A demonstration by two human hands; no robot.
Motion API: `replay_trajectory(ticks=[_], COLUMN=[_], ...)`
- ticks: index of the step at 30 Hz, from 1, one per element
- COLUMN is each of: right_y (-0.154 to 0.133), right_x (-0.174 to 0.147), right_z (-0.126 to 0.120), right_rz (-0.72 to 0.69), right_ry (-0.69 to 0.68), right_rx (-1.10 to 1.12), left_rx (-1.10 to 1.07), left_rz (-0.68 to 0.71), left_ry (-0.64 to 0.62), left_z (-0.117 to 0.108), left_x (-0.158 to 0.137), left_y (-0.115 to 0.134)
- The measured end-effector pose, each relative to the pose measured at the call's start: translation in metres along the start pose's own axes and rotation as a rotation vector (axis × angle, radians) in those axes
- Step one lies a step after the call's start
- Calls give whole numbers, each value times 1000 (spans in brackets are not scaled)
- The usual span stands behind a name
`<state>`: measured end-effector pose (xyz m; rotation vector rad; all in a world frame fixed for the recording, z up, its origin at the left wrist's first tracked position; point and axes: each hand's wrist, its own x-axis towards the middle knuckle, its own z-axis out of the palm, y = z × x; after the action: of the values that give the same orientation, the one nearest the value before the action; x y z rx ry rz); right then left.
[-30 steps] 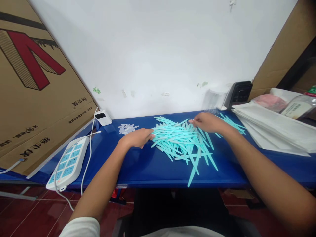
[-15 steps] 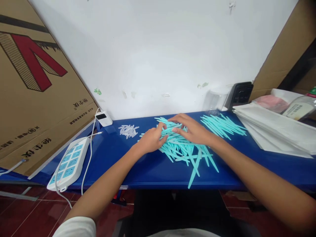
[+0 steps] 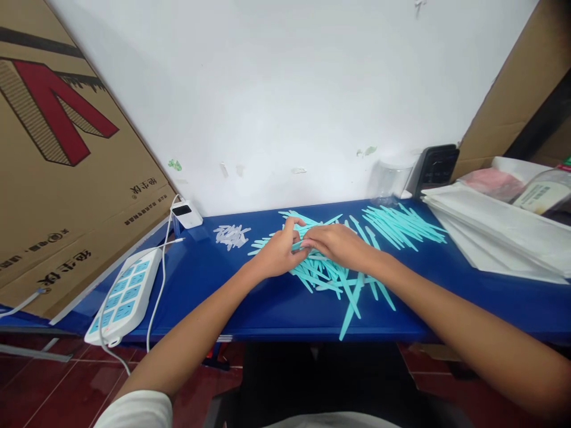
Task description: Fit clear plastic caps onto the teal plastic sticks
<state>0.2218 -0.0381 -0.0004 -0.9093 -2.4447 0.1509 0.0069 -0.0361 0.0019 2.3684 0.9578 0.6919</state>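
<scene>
Both hands meet over a loose pile of thin, tapered turquoise sticks [image 3: 323, 273] on the blue table. My left hand [image 3: 281, 251] is curled, thumb and forefinger closed around a turquoise stick [image 3: 298, 245], of which a short piece shows. Closed in a pinch, my right hand [image 3: 341, 242] touches the same stick at its right side; its fingertips are partly hidden. To the right lies a second, neater heap of turquoise sticks [image 3: 401, 226]. A small heap of short, pale translucent pieces [image 3: 232, 236] sits to the left.
At the left are a white power strip [image 3: 127, 294], a white device with a dark screen [image 3: 187, 214], cables and a large cardboard box [image 3: 89, 196]. On the right stand a clear container [image 3: 392, 178], a black device [image 3: 439, 169] and stacked white sheets [image 3: 486, 232]. A white wall rises behind.
My right hand has drawn in and down toward my left hand, its spread fingers now closed in a pinch. A stick now shows between the hands.
</scene>
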Motion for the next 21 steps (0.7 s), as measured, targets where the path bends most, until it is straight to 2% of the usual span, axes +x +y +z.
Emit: replay_trajectory(ticks=[7,11,16,21], right_y=[20,27,25,23], right_x=[-2,-4,-4,-6], right_z=[-25,-32,-29,-27], right_rz=[233,344,344,290], right_ry=[129,178,134,89], right_rx=[195,257,303,246], left_rx=[190,169,104,99], left_rz=[-67,-89,-40,-6], left_ry=[218,291,332,321], left_z=[-26,-30,-20,-17], left_x=[2,5,6,5], left_y=[-9,-19,-24,-21])
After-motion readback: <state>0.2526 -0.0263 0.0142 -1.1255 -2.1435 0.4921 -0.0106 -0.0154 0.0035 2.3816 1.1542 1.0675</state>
